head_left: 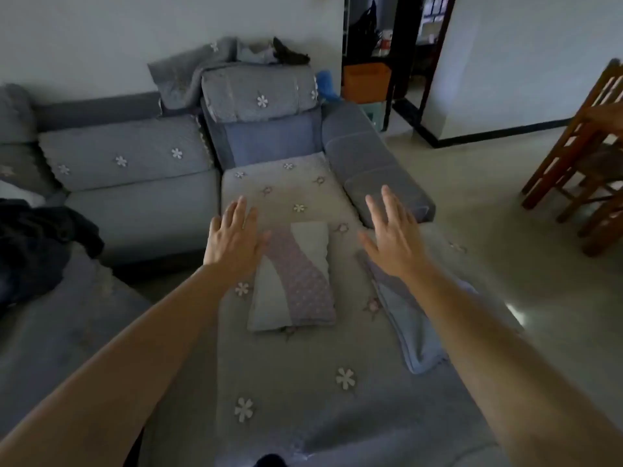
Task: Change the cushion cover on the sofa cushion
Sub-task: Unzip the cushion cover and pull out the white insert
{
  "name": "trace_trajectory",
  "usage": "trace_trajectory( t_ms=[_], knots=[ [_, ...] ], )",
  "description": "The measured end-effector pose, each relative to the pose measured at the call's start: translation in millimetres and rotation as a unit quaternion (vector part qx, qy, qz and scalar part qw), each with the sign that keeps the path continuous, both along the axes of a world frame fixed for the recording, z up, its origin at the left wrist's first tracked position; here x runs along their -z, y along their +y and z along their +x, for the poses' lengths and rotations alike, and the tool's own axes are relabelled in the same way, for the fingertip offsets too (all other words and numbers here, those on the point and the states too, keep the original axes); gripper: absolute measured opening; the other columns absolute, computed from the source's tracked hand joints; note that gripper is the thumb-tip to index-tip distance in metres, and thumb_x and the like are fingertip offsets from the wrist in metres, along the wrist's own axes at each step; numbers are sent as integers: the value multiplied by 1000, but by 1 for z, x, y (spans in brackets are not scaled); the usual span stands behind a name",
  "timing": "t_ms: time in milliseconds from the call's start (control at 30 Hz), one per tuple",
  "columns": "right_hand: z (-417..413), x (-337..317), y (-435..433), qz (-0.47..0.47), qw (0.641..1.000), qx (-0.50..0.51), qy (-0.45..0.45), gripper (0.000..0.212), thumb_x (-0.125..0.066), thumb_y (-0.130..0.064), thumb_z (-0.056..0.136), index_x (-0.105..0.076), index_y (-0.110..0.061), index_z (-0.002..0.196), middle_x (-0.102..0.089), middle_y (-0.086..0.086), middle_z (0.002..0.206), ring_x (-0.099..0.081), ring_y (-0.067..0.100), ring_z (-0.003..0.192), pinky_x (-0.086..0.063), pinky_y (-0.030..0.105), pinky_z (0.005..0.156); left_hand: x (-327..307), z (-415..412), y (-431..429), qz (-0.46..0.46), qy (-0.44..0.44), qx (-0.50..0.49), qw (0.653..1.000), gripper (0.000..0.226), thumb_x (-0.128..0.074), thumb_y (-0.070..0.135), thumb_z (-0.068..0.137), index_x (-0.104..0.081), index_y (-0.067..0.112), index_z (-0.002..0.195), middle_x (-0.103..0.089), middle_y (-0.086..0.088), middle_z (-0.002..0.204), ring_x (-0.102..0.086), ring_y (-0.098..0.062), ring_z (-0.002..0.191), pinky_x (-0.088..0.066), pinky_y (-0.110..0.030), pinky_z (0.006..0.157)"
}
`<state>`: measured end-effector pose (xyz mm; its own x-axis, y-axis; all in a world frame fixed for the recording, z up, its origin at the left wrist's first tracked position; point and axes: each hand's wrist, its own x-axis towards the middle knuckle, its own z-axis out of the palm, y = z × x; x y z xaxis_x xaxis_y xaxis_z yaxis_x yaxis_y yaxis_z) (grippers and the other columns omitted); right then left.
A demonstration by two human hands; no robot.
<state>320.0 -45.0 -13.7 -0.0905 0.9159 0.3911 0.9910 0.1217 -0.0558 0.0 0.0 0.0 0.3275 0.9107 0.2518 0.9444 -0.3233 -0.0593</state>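
A small cushion [295,281] in a white cover with a purple dotted band lies flat on the grey flowered sofa chaise [303,382]. To its right lies a flat blue-grey cover [409,325], partly hidden under my right forearm. My left hand [234,235] hovers open, fingers spread, over the cushion's upper left corner. Just above the far end of the blue-grey cover, my right hand [391,235] is open too, holding nothing.
The sofa armrest [374,163] runs along the right of the chaise. Back cushions and a crumpled grey throw [202,69] sit behind. Dark clothing [37,244] lies at the left. A wooden chair [586,156] stands on the floor at the right.
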Motion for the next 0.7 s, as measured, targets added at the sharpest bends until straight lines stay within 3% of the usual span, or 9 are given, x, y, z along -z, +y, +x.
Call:
trace_trajectory(
  t_ms=[333, 567, 700],
  knots=[
    [-26, 131, 41, -199, 979, 36, -4, 76, -38, -56, 98, -14, -14, 157, -8, 21, 162, -29, 39, 142, -33, 49, 112, 135, -14, 38, -133, -11, -32, 991, 62, -33, 48, 99, -29, 11, 149, -22, -15, 159, -21, -33, 145, -27, -52, 114],
    [-58, 260, 84, -315, 946, 70, 7, 77, -37, -57, 98, -11, -15, 157, -5, 20, 163, -21, 38, 147, -25, 49, 116, 283, -42, 82, -262, -29, -43, 964, 64, -29, 49, 101, -22, 11, 151, -14, -14, 161, -16, -33, 147, -24, -52, 115],
    [-76, 330, 93, -350, 930, 102, 44, 78, -42, -55, 96, -15, -14, 156, -12, 23, 161, -29, 41, 142, -29, 55, 114, 362, -59, 102, -338, -56, -75, 937, 64, -31, 48, 101, -18, 12, 153, -11, -12, 162, -13, -32, 148, -24, -52, 115]
  ],
)
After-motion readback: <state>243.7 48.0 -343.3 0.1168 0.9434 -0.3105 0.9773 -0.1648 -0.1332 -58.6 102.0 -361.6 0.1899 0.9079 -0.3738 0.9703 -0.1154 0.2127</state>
